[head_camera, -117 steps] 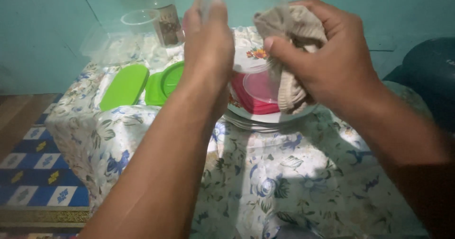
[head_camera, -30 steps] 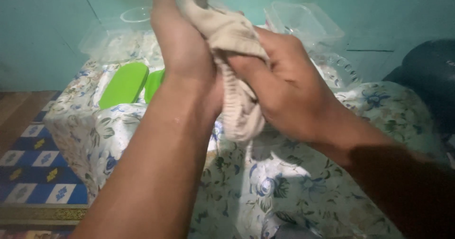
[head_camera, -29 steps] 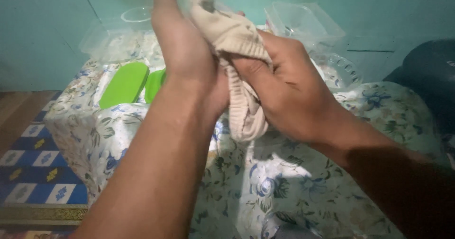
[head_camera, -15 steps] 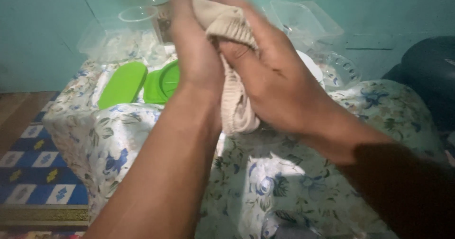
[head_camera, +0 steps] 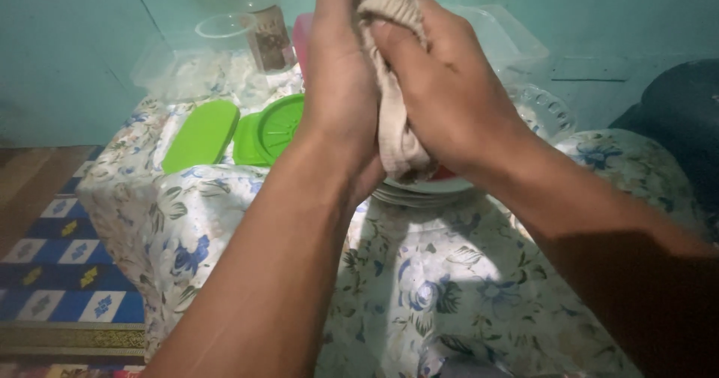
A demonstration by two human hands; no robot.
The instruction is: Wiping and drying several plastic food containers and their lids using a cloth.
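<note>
Your left hand [head_camera: 341,86] and right hand [head_camera: 442,93] are both clenched on the soft, ribbed beige cloth [head_camera: 393,116], raised above the stacked white plates [head_camera: 419,192]. It looks light and limp, so gather it in a bunch; loose ends droop.

We count two green lids [head_camera: 201,134] [head_camera: 273,128], one beige cloth [head_camera: 393,116], one bottle [head_camera: 268,29], two hands [head_camera: 341,101] [head_camera: 449,93].
</note>
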